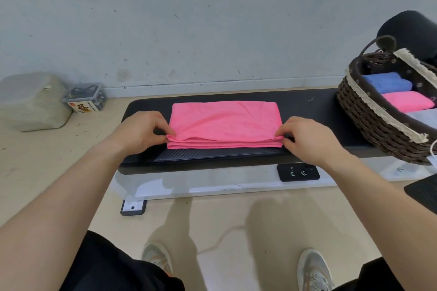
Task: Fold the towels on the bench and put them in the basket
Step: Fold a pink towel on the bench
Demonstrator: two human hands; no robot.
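At frame centre, left hand (144, 131) and right hand (305, 139) pinch the folded pink microfibre towel (224, 123) by its near corners — keep the edges aligned before the next fold.

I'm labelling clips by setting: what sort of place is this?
Probably a bare workroom or gym corner, not a home laundry: a black padded bench on a white frame, a scuffed plain wall, and plastic storage boxes on the floor.

A pink towel (224, 123) lies folded flat on the black bench (307, 101). A wicker basket (369, 120) at the bench's right end holds folded blue (384, 82) and pink (404, 101) towels.
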